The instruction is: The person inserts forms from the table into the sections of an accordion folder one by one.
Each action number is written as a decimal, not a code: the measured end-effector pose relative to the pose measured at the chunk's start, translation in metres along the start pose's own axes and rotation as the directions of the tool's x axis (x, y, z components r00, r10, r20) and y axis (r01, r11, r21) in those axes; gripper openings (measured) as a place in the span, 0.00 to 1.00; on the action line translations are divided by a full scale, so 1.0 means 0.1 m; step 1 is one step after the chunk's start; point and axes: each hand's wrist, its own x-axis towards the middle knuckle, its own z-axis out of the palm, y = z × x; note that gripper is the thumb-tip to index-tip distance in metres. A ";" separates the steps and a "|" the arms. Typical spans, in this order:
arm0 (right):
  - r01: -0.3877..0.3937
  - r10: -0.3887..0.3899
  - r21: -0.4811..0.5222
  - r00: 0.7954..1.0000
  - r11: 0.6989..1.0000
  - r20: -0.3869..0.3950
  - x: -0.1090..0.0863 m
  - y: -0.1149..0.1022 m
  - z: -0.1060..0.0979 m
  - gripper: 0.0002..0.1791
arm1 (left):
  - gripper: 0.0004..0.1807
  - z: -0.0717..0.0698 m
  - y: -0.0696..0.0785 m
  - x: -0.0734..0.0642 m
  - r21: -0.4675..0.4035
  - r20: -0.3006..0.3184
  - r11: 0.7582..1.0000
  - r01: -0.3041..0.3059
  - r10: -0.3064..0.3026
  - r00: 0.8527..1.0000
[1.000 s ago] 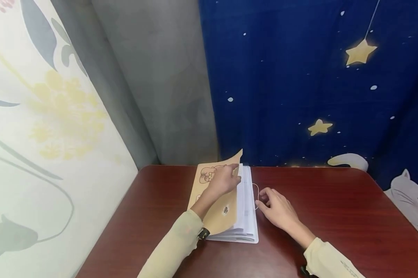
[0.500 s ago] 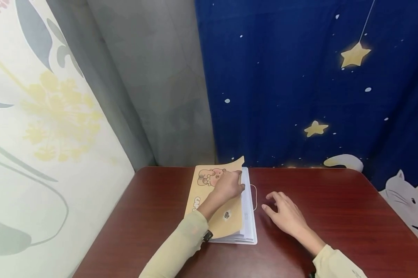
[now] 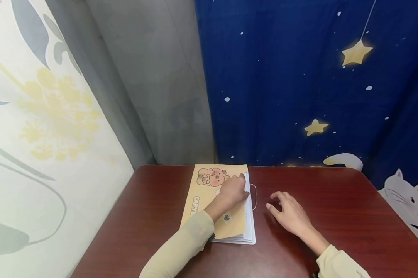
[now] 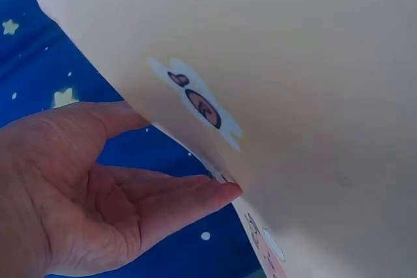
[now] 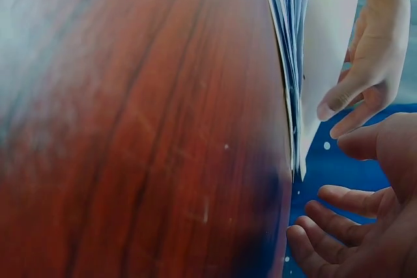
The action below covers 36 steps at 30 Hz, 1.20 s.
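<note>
A tan folder [image 3: 202, 204] with a cartoon animal and lettering on its cover lies on the table, with white sheets [image 3: 249, 227] showing along its right and near edges. My left hand [image 3: 234, 190] reaches across the cover and holds its free right edge; in the left wrist view, the fingertips [image 4: 225, 190] meet that edge. A thin white elastic loop [image 3: 254, 196] sticks out from the folder's right side. My right hand [image 3: 290, 214] is to the right of the loop, apart from the folder, its fingers loosely bent and holding nothing.
The dark red wooden table [image 3: 153, 204] backs onto a blue curtain [image 3: 271, 96] with stars and a grey curtain [image 3: 153, 85]. A white patterned curtain [image 3: 73, 185] hangs along the left side.
The lifted cover has come down nearly flat over the sheets, with my left hand moving down and right with it. My right hand has drawn back to the right, away from the elastic loop.
</note>
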 end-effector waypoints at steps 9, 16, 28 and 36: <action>0.004 -0.004 -0.013 1.000 1.000 0.002 -0.03 0.03 -0.02 0.18 | 0.29 0.14 0.05 -0.04 0.123 0.009 0.992 0.004 -0.005 1.000; 0.019 -0.018 -0.045 1.000 0.999 0.004 -0.01 0.02 -0.02 0.20 | 0.24 0.15 -0.01 -0.07 0.100 0.075 0.995 0.015 -0.022 0.997; 0.046 -0.055 -0.116 0.996 0.992 -0.071 -0.01 0.00 -0.14 0.28 | 0.57 -0.22 -0.31 -0.31 -0.276 0.216 0.949 0.154 -0.095 0.972; 0.013 -0.032 -0.162 0.993 0.987 -0.115 0.00 -0.02 -0.40 0.35 | 0.59 -0.35 -0.66 -0.50 -0.203 -0.026 0.969 0.142 -0.150 0.988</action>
